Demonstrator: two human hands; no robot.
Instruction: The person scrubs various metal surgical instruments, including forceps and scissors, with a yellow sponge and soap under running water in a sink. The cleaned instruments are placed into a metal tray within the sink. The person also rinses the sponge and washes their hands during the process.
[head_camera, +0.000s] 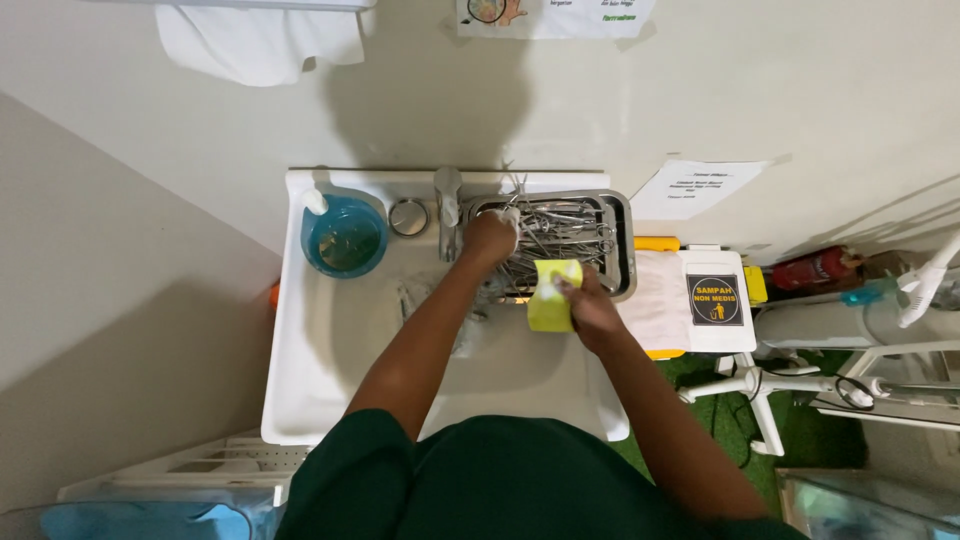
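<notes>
Scrubbing goes best one piece at a time: the left hand (488, 238) grips a steel instrument (513, 212) over the rectangular metal tray of instruments (621, 240) on the white sink (330, 330), while the right hand (592, 312) clasps the yellow sponge (550, 295); wipe along its length, away from the tips.

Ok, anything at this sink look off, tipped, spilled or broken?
Nothing stands out. The metal tray sits level on the sink's right side, its instruments piled loosely but inside the rim. The left hand reaches into them, the right hand holds a yellow sponge. The blue bowl stands upright.
</notes>
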